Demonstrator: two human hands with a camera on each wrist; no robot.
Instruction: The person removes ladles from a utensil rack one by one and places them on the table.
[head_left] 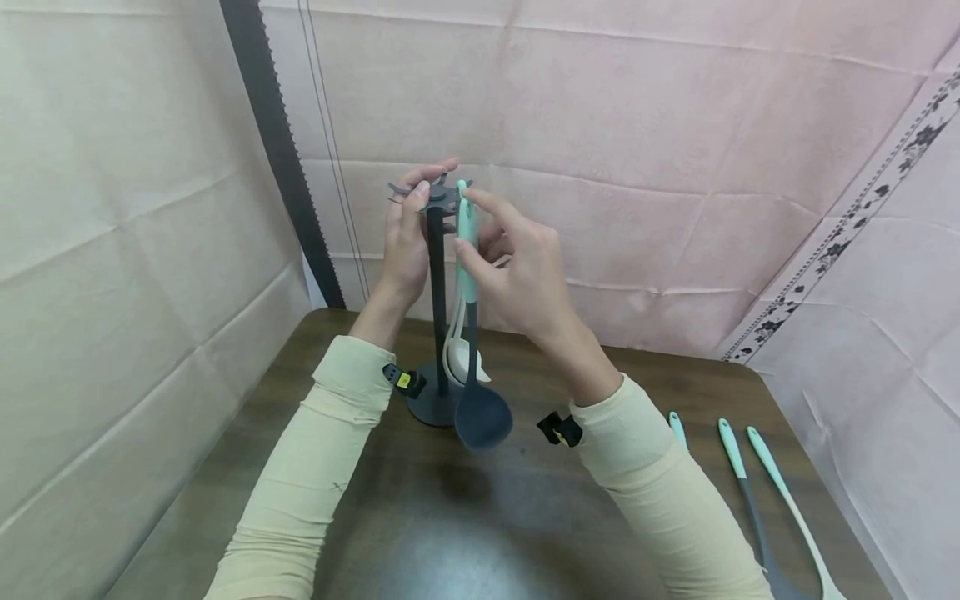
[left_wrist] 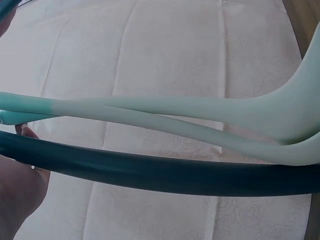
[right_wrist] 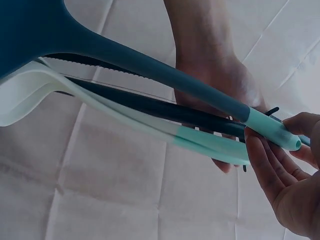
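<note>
Pinching a dark ladle (head_left: pixel 472 333) by its mint handle (head_left: pixel 467 223) with the thumb and fingers of the right hand (head_left: pixel 519 267), near the upper end. Holding it at three o'clock from the pole of the dark stand (head_left: pixel 437 308), running its long axis nearly vertical, pointing the handle end just short of twelve o'clock and the bowl (head_left: pixel 483 418) just short of six, in front of the edge of the round base (head_left: pixel 426 408). Slanting the same ladle across the right wrist view, aiming the holed handle tip at about four o'clock and the bowl at ten.

Steadying the hooked top of the stand with the left hand (head_left: pixel 407 242), laying the thumb on the near side and reaching the fingers round behind. Possibly touching a hook with the ladle's tip, with too much overlap there for certainty.

Seeing two pale utensils (left_wrist: pixel 195 107) hanging heads-down alongside the pole, behind the ladle, and pointing mint ends toward nine o'clock in the left wrist view. Seeing three more mint-handled utensils (head_left: pixel 733 452) lying on the desk (head_left: pixel 420 533) toward four o'clock, pointing handle ends toward about eleven, with one partly hiding under the right sleeve (head_left: pixel 637 442).
</note>
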